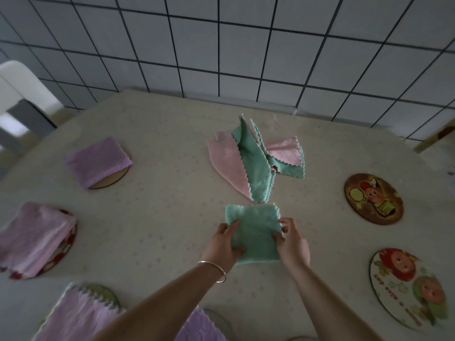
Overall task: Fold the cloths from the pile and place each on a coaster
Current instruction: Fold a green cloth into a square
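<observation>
A folded green cloth (253,227) lies on the table in front of me. My left hand (225,244) grips its left edge and my right hand (291,242) pinches its right edge. Just beyond it sits the pile (248,158) of green and pink cloths, loosely heaped. To the right lie two bare round coasters: a brown one (373,199) and a white one with cartoon figures (408,289). On the left, folded cloths cover other coasters: a purple cloth (97,161), a pink cloth (34,237) and a purple cloth (78,316) near me.
The table (160,217) has a pale speckled cover and meets a tiled wall (221,45) at the back. Another purple cloth (199,326) lies at the bottom edge between my arms. A white chair (22,94) stands off the table's far left.
</observation>
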